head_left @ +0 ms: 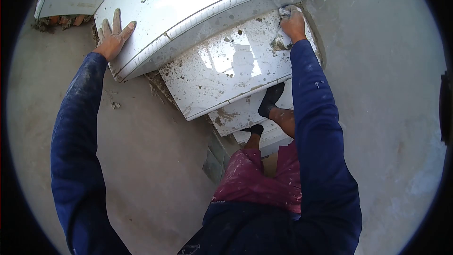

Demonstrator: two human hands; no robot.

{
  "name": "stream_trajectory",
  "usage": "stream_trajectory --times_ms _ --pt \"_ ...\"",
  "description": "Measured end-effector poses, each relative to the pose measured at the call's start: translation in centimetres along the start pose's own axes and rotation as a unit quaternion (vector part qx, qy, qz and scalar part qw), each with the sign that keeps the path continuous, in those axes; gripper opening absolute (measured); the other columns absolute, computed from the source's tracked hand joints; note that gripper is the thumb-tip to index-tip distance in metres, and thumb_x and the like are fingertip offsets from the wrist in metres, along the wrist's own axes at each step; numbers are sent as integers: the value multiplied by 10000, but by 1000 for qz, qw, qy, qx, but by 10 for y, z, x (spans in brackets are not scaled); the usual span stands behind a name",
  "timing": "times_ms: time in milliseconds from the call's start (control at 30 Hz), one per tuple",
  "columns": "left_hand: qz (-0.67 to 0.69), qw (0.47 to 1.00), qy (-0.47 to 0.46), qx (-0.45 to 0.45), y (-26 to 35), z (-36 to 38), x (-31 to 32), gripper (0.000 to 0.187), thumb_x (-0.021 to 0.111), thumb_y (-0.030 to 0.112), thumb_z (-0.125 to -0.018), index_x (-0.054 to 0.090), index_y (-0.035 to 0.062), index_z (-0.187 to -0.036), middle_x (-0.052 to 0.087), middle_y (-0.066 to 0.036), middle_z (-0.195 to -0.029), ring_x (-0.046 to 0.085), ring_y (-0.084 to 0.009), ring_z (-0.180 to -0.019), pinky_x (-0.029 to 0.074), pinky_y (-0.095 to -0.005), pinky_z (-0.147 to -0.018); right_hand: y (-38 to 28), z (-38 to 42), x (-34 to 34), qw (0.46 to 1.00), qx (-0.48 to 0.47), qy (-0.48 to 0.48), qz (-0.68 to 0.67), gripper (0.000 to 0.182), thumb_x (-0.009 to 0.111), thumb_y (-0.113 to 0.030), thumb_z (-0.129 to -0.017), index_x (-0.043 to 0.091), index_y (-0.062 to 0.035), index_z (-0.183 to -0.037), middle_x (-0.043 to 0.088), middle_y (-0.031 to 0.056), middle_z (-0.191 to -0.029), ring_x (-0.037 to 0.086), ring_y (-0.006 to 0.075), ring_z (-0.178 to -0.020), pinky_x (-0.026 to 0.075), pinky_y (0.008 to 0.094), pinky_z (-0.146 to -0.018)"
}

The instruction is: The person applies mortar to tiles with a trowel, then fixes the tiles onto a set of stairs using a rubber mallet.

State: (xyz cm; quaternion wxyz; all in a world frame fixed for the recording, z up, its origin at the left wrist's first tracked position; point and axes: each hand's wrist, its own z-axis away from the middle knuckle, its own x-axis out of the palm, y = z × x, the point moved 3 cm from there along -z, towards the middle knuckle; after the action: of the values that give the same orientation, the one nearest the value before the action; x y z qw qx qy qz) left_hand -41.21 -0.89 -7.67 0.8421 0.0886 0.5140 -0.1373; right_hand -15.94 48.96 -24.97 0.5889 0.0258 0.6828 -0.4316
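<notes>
My left hand [113, 35] lies with spread fingers on the left end of a glossy white stair tread [188, 0] with a ribbed front edge. Dried dirt coats its fingers. At the right end of the step below, my right hand [294, 24] is closed around a crumpled whitish rag [284, 13], close to the riser [226, 27] and the wall. Part of the rag is hidden by the fingers. Specks of mortar and dirt cover the lower tread [207, 71]. A smeared whitish patch with brown residue [280, 43] shows just below the right hand.
Grey plastered walls [377, 66] flank the stairs on both sides. My feet in dark socks [271, 99] stand on lower, dirty steps [231, 115]. Rough mortar and broken brick [66, 20] show under the upper left tread. Greyish panes or tiles [215, 158] lean beside the lower steps.
</notes>
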Motion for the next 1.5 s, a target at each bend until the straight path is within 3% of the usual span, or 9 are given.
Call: stream_trajectory --times_ms 267,367,533,667,767,900,1100,1367,1500 --pt "8 1000 12 15 -3 -4 -1 1108 316 923 -814 -53 257 -1618 -62 -390 -1595 -91 -516 -1501 27 -634 -1192 -7 -10 -4 994 107 18 -1 375 657 -47 -744 618 19 -1111 659 268 -1103 552 467 -1159 451 480 -1006" --pt "11 1000 9 9 -5 -7 2 1096 321 913 -823 -46 255 -1619 -56 -390 -1596 -88 -524 -1498 18 -631 -1193 0 15 -15 994 -40 -98 15 365 651 -48 -754 610 10 -1111 647 282 -1113 552 473 -1153 449 483 -1011" --pt "-1 1000 11 -6 -6 -5 3 1088 318 916 -821 -46 271 -1618 -52 -386 -1598 -80 -540 -1492 26 -637 -1191 7 5 -13 996 31 82 36 328 623 -70 -771 597 -4 -1091 657 272 -1087 564 460 -1137 451 512 -985" --pt "9 1000 7 -15 4 3 -4 1086 316 922 -815 -42 285 -1617 -48 -384 -1599 -84 -544 -1490 36 -646 -1188 11 -8 -2 997 8 -26 70 352 649 -83 -776 585 9 -1111 660 264 -1067 564 462 -1121 458 509 -972" --pt "-13 1000 -5 -24 10 6 -5 1023 306 842 -896 -40 210 -1622 -5 -350 -1617 -93 -469 -1518 0 -588 -1207 19 3 -20 998 1 34 50 346 664 -93 -782 599 12 -1106 659 255 -1074 560 464 -1125 458 509 -975" --pt "-12 1000 14 7 -10 -11 4 1102 296 937 -803 -42 277 -1617 -43 -387 -1597 -82 -534 -1494 52 -653 -1185 -9 3 -7 990 57 103 80 367 681 -91 -773 612 -7 -1124 662 241 -1090 549 449 -1154 465 495 -976" --pt "-17 1000 2 -6 -2 -4 4 1110 279 950 -791 -58 286 -1614 -47 -382 -1599 -69 -543 -1491 53 -662 -1182 3 12 -28 997 20 -49 62 399 679 -74 -746 618 -23 -1137 664 243 -1124 547 442 -1152 457 502 -988" --pt "-19 1000 9 -3 -5 -5 4 1105 280 950 -790 -49 292 -1615 -48 -373 -1603 -59 -546 -1491 72 -680 -1172 -5 0 -2 992 82 84 53 445 672 -70 -754 570 -38 -1185 640 278 -1121 527 482 -1149 455 493 -984" --pt "-17 1000 6 -7 -5 -4 5 1092 291 920 -820 -44 254 -1618 -39 -359 -1611 -79 -511 -1502 42 -644 -1187 -5 -3 -12 996 31 1 87 422 697 -108 -760 603 -7 -1158 655 253 -1140 548 459 -1176 454 510 -998"
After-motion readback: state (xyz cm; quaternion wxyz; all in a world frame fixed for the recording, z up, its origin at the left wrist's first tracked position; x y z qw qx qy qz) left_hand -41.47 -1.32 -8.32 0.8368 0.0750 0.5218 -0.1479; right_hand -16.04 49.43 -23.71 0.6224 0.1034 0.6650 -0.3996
